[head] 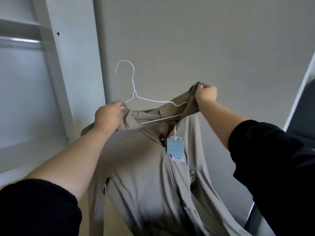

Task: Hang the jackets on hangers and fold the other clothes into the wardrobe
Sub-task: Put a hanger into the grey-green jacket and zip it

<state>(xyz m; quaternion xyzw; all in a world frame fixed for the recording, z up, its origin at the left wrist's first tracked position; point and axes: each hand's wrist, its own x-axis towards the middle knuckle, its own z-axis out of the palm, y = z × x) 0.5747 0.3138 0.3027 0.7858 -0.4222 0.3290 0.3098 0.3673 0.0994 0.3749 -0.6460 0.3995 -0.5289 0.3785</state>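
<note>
One jacket (136,159), long axis vertical, hanger (134,94) hook upward.

You get a single wide-angle view from your head, facing forward at a wall (204,40) close ahead, with the wardrobe (56,68) at frame left. Your left hand (107,114) and right hand (205,92) grip the jacket (136,167) mid-frame, at arm's reach.
</note>
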